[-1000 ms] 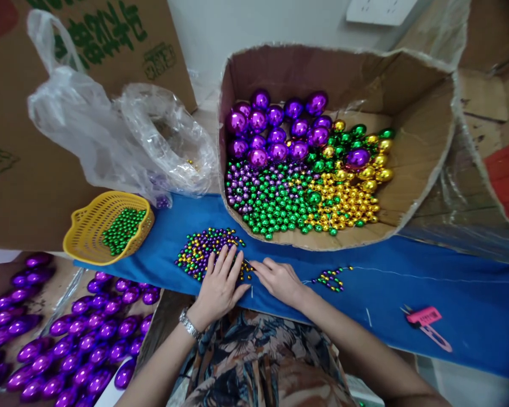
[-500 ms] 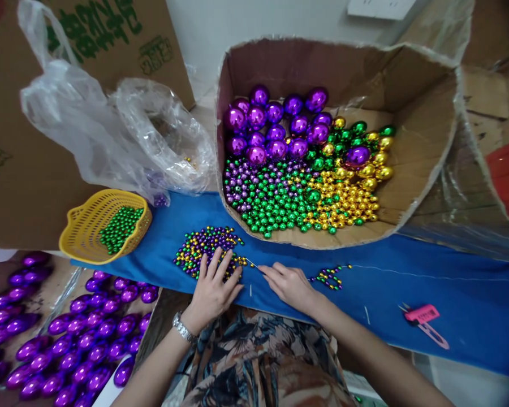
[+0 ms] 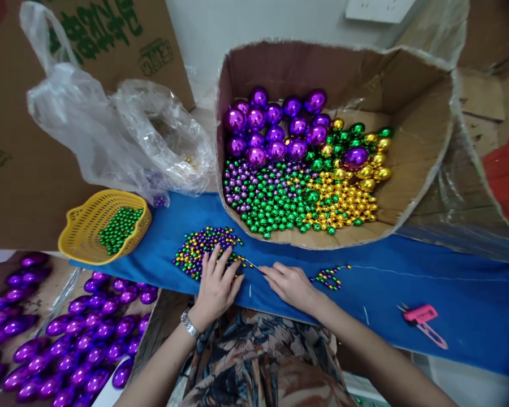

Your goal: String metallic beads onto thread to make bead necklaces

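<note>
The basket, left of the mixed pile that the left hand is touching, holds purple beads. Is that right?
Not quite: the head view shows green beads in the basket, not purple. It is left of the mixed pile that the left hand is touching.

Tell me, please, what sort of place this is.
Probably a small workshop for beadwork. Loose mixed beads lie on a blue cloth, a large cardboard box holds more beads and shiny balls, and the right hand holds a thin needle-like tool.

The needle (image 3: 251,264) has a tip too small to discern.
</note>
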A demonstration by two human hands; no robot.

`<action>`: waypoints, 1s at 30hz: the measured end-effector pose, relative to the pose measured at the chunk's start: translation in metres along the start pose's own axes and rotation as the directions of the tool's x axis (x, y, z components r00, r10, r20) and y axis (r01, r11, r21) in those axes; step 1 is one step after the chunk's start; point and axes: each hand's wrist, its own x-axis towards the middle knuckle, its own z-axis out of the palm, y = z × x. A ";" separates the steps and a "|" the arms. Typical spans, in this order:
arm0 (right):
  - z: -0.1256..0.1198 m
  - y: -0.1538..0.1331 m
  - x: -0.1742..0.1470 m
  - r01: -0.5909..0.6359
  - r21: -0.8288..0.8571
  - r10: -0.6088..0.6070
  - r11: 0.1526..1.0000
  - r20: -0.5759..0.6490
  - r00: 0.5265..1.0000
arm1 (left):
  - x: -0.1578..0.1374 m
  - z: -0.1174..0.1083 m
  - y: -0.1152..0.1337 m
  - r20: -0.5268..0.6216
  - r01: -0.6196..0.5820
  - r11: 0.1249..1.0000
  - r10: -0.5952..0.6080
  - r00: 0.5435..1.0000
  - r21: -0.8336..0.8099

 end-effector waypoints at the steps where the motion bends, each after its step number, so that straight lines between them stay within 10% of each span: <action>1: 0.000 0.000 0.001 0.001 -0.001 -0.001 1.000 0.010 1.000 | 0.001 0.001 0.000 0.008 0.005 1.000 -0.005 1.000 0.006; 30: 0.015 -0.005 0.026 -0.117 0.054 0.121 0.992 -0.071 0.990 | 0.043 0.011 -0.022 0.063 0.083 0.996 -0.084 0.994 0.026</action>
